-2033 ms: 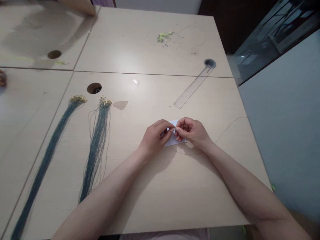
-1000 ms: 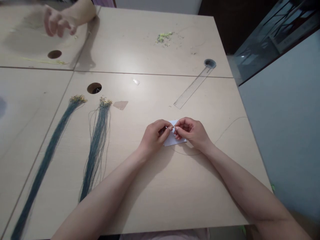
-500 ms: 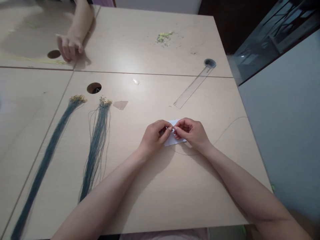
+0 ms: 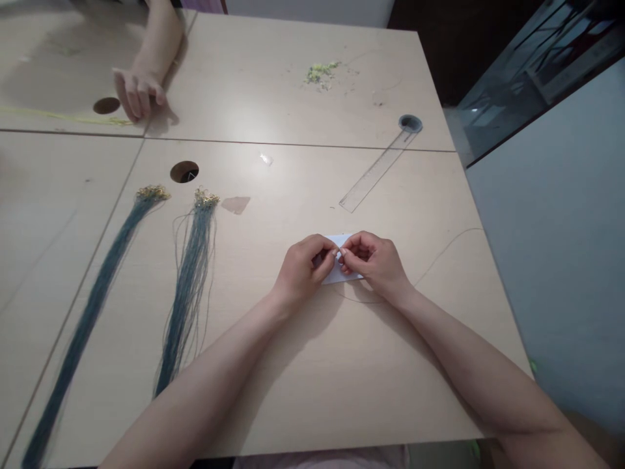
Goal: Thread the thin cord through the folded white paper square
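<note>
My left hand (image 4: pixel 303 268) and my right hand (image 4: pixel 375 260) meet fingertip to fingertip above a small white card (image 4: pixel 342 276) lying on the light wooden table (image 4: pixel 293 365). Both hands pinch closed on something tiny at the point where they touch; I cannot make out what it is. A thin thread (image 4: pixel 446 247) curves from under my right hand toward the table's right edge. Most of the card is hidden by my fingers.
Two bundles of teal cords with gold ends (image 4: pixel 188 280) lie at the left. A clear ruler (image 4: pixel 378 170) lies behind my hands, near a grey cable grommet (image 4: pixel 409 123). Another person's hand (image 4: pixel 135 88) rests at the far left. Green scraps (image 4: pixel 319 71) lie far back.
My hands have stayed pinched together over the card, shifting only slightly. The other person's hand came into view at the far left and settled down near the round hole.
</note>
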### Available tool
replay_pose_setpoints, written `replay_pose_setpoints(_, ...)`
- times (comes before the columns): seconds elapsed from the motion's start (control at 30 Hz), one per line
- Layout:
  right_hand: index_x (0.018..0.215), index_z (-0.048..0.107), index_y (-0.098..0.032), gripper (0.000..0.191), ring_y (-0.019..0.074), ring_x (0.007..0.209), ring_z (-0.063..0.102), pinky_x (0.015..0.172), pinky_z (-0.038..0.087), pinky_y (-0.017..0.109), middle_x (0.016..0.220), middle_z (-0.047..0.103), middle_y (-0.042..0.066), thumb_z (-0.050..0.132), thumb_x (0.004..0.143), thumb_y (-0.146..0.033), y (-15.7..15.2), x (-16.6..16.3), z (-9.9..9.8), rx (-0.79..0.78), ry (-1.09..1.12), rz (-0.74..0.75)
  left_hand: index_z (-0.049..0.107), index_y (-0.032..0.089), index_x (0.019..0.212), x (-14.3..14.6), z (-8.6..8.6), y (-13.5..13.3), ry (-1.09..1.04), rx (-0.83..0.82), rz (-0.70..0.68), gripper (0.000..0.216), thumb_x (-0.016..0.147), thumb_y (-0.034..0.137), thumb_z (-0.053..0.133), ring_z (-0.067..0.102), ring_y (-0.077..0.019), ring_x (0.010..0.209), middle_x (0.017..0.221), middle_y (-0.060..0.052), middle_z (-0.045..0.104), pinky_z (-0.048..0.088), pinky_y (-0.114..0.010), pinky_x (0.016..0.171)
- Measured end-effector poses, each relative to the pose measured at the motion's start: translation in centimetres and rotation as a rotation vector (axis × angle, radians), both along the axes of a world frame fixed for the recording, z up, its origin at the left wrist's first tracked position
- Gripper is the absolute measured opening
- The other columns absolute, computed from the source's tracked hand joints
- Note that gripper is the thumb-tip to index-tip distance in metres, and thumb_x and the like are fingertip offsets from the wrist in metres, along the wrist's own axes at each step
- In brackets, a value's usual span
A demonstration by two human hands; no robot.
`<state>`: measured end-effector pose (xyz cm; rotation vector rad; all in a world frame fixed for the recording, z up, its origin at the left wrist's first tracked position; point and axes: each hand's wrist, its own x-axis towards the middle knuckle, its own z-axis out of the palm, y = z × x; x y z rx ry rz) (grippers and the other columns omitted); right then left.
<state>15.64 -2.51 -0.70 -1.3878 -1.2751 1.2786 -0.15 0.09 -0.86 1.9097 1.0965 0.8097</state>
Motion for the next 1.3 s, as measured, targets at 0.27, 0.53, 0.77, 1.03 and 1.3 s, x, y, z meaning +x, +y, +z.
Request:
replay_pose_setpoints(0.27,0.074,0.056,-0.018,0.004,0.0112,0.051,0.059,0.052,0.050,0.024,0.060,0.060,-0.001,0.057,0.073,-0.022,-0.13,-0.41,0.24,-0.003,0.006,-0.030,0.059,0.015,0.075,0.08,-0.21,-0.03,-0.023,0.001,-0.003,0.012,0.080,0.020,0.049,0.049,-0.0086,0.061,0.069,-0.001,0.059,0.036,-0.021,0.056)
replay_pose_setpoints(0.53,0.073,0.056,-0.018,0.003,0.0117,0.053,0.060,0.053,0.050,0.024,0.059,0.060,-0.001,0.057,0.072,-0.020,-0.18,-0.46,0.25,0.003,0.010,-0.053,0.060,0.015,0.074,0.12,-0.17,-0.10,-0.067,-0.044,0.011,0.016,0.080,0.025,0.050,0.049,-0.0088,0.058,0.067,-0.002,0.059,0.037,-0.021,0.054)
replay_pose_setpoints(0.77,0.073,0.057,-0.017,0.006,0.0110,0.054,0.061,0.056,0.052,0.024,0.062,0.063,0.000,0.059,0.072,-0.023,-0.02,-0.31,0.49,-0.051,0.106,-0.033,0.060,0.014,0.073,0.15,-0.08,0.00,-0.084,-0.101,0.038,0.016,0.080,0.025,0.051,0.050,-0.0085,0.058,0.067,-0.002,0.061,0.037,-0.020,0.053)
replay_pose_setpoints(1.03,0.074,0.057,-0.017,0.008,0.0109,0.055,0.061,0.057,0.053,0.024,0.063,0.063,0.000,0.061,0.071,-0.024,0.12,-0.24,0.69,-0.042,0.084,-0.019,0.060,0.014,0.073,0.06,-0.21,0.04,-0.085,-0.102,0.035,0.015,0.079,0.025,0.051,0.050,-0.0085,0.057,0.066,-0.001,0.061,0.037,-0.020,0.053)
replay_pose_setpoints(1.3,0.074,0.057,-0.018,0.009,0.0121,0.055,0.061,0.057,0.052,0.026,0.061,0.063,0.000,0.060,0.072,-0.026,0.11,-0.16,0.63,-0.025,0.044,-0.001,0.059,0.015,0.073,-0.01,-0.24,0.04,-0.059,-0.076,0.021,0.014,0.080,0.024,0.050,0.049,-0.0086,0.057,0.066,-0.001,0.059,0.036,-0.020,0.053)
